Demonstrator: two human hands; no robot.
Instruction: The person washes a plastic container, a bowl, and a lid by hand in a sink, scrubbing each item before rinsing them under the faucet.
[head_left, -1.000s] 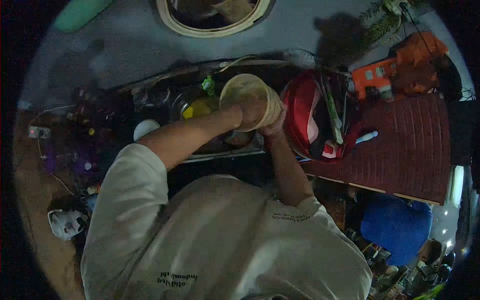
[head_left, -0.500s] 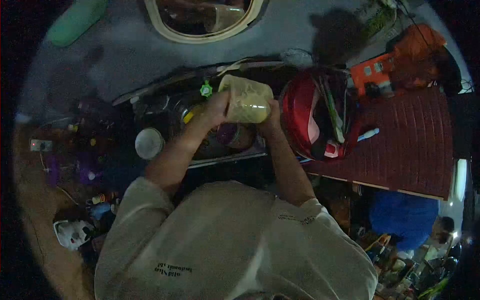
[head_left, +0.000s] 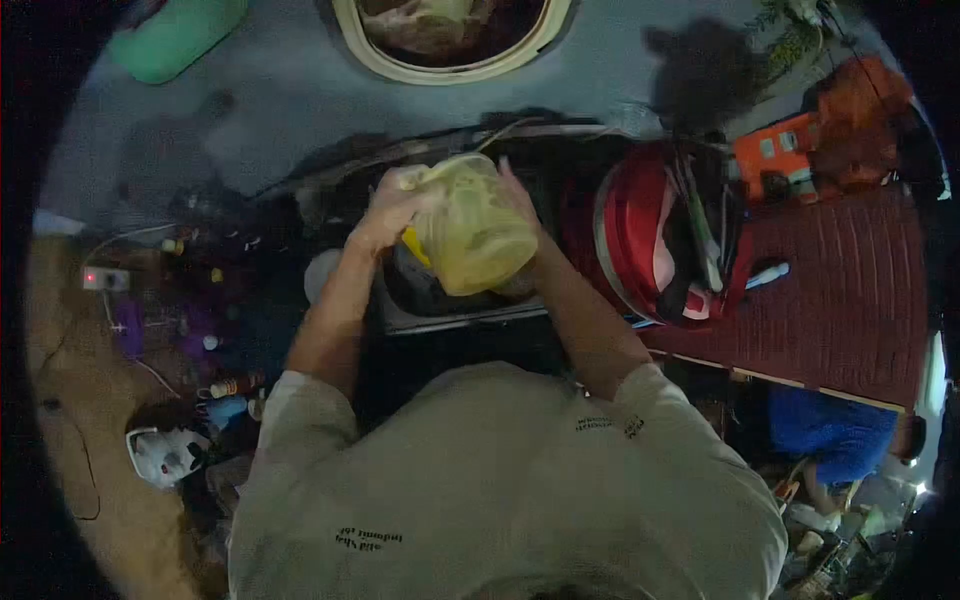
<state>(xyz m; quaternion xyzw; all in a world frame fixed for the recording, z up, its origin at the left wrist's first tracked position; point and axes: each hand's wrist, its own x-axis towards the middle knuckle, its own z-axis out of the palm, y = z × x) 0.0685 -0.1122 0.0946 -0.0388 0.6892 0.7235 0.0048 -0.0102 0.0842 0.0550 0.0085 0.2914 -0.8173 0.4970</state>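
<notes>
A translucent yellowish plastic tub (head_left: 475, 225) is held tilted in front of me, between both hands. My left hand (head_left: 393, 207) grips its upper left side near the rim. On the opposite side, my right hand (head_left: 520, 205) is wrapped around the tub, its fingers partly hidden behind it. Pale smears show through the tub's wall. Beneath it lies a dark tray-like surface with a light front edge (head_left: 470, 322). Something yellow (head_left: 415, 246) peeks out beside the tub, and a whitish round object (head_left: 321, 275) sits left of my left forearm.
Right of the tub stands a red helmet-like object (head_left: 630, 235), beside a ribbed dark-red surface (head_left: 840, 290). An oval framed mirror (head_left: 450, 75) is at the top. A socket box (head_left: 106, 279) with a red light lies left. Someone in a blue shirt (head_left: 830, 430) is at lower right.
The tub has come lower and its tilt has changed, with its broad end now toward me. My left hand has shifted up and outward to its rim. The whole view has moved slightly.
</notes>
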